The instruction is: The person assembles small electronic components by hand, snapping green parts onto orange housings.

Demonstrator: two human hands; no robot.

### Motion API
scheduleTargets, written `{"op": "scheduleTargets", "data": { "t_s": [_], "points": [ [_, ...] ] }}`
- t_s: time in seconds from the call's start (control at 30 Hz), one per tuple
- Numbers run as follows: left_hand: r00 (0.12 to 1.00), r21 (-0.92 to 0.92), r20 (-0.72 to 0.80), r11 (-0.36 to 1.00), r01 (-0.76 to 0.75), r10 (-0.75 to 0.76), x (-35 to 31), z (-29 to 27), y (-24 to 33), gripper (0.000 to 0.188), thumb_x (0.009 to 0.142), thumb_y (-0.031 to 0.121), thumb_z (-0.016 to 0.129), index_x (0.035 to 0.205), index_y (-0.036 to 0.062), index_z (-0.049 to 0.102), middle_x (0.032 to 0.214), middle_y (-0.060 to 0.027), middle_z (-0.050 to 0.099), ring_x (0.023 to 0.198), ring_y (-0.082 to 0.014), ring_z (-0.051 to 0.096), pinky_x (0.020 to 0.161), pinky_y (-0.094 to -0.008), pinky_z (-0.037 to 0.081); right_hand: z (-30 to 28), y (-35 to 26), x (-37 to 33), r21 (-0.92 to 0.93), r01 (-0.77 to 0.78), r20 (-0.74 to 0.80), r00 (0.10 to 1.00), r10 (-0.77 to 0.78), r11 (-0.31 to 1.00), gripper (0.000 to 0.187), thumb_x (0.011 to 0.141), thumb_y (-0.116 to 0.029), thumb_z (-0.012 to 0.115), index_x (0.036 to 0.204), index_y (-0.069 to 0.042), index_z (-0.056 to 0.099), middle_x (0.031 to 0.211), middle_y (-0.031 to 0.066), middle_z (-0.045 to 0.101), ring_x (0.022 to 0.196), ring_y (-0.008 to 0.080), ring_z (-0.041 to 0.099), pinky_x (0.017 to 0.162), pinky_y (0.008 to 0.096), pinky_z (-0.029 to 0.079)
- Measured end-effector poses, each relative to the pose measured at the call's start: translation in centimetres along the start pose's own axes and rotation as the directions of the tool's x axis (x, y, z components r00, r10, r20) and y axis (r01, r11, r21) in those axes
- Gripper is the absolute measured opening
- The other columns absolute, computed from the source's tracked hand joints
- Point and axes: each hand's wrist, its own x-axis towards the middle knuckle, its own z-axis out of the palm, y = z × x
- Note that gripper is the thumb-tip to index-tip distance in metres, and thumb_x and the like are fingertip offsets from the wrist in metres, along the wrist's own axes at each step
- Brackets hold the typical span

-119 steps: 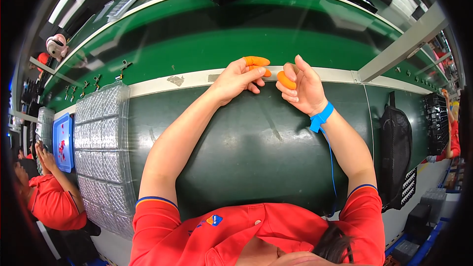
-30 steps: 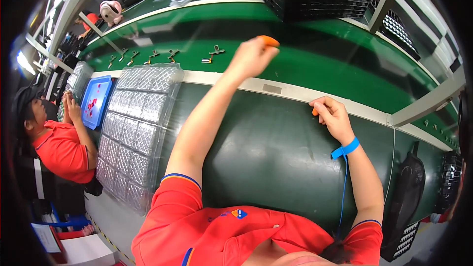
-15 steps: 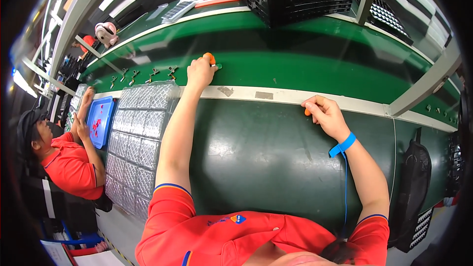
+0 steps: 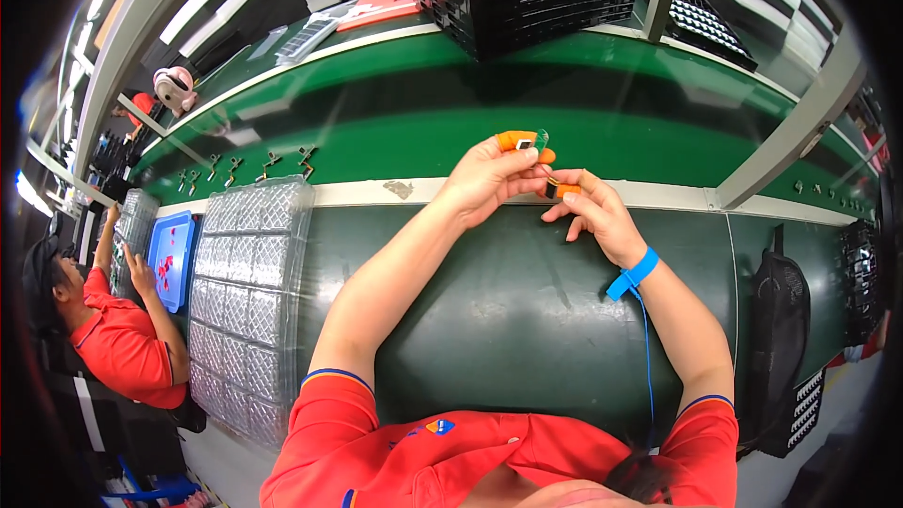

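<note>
Over the belt's near edge, my left hand [image 4: 489,179] pinches a small green circuit board [image 4: 541,140] upright between thumb and fingers. Orange finger covers are on some of its fingertips. My right hand [image 4: 602,216] meets it from the right, thumb and index finger closed on a small black piece [image 4: 551,190]. A thin strand seems to run between the piece and the board, though the fingers partly hide it. Around my right wrist is a blue strap [image 4: 633,275] with a cord hanging down.
Several small parts [image 4: 268,166] lie on the green conveyor belt [image 4: 404,136] to the left. Stacked clear blister trays [image 4: 246,310] stand left of my arm, beside a blue tray [image 4: 172,259] and a co-worker [image 4: 127,339]. Black crates [image 4: 527,0] are beyond the belt; a black bag [image 4: 781,310] lies right.
My left hand has come back from the belt to the right, bringing the green board. My right hand has moved slightly left, and both hands now meet at the belt's near edge.
</note>
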Motion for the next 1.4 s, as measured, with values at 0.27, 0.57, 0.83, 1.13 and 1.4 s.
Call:
{"op": "scheduleTargets", "data": {
  "t_s": [0.27,0.57,0.83,1.13,1.4],
  "points": [
    [0.996,-0.061,0.013,0.994,0.092,-0.092,0.3,-0.6,-0.5,0.02,0.089,0.01,0.058,0.109,0.005,0.055,0.099,-0.008,0.061,0.086,-0.0148,0.062,0.078,-0.0295,0.056,-0.3,1.0,0.3,-0.079,-0.024,-0.018,1.0,0.023,0.997,0.024,0.09,-0.018,0.055,0.11,-0.005,0.053,0.095,0.0064,0.062,0.071,0.0093,0.058,0.054,0.0203,0.047],
    [0.985,0.279,-0.037,0.944,0.173,-0.17,0.4,-1.7,1.1,0.025,0.086,0.003,0.057,0.11,-0.0014,0.055,0.098,-0.0117,0.063,0.084,-0.0149,0.065,0.074,-0.0261,0.057,0.1,1.3,0.3,-0.614,0.313,-0.046,0.902,-0.429,0.724,0.015,0.085,-0.007,0.062,0.099,-0.001,0.061,0.087,0.0025,0.059,0.067,0.0074,0.054,0.054,0.0205,0.041],
    [0.98,0.565,0.023,0.811,0.15,-0.197,-0.2,-1.0,0.6,0.024,0.085,0.004,0.055,0.108,-0.0048,0.056,0.091,-0.0129,0.065,0.076,-0.0132,0.066,0.068,-0.0228,0.056,0.9,0.7,-0.1,-0.808,0.439,0.102,0.761,-0.64,0.393,0.021,0.075,0.002,0.069,0.094,-0.004,0.063,0.082,0.0068,0.06,0.061,0.0146,0.056,0.053,0.0258,0.044],
    [0.965,0.52,0.063,0.834,0.185,-0.253,0.0,-0.7,0.1,0.021,0.085,0.003,0.054,0.103,-0.0051,0.059,0.091,-0.0135,0.066,0.075,-0.0134,0.066,0.068,-0.0237,0.056,0.7,0.8,0.2,-0.847,0.459,0.166,0.708,-0.686,0.269,0.022,0.072,0.003,0.07,0.091,-0.005,0.064,0.082,0.008,0.062,0.064,0.0193,0.061,0.055,0.028,0.047],
    [0.965,0.521,0.062,0.833,0.187,-0.255,-0.1,-0.6,0.2,0.02,0.085,0.004,0.054,0.102,-0.0048,0.059,0.091,-0.0128,0.066,0.074,-0.0133,0.066,0.068,-0.0238,0.056,0.4,1.0,0.2,-0.865,0.432,0.173,0.735,-0.656,0.256,0.02,0.071,0.002,0.071,0.089,-0.005,0.063,0.083,0.0078,0.062,0.065,0.0227,0.061,0.055,0.0296,0.049]
  ]
}}
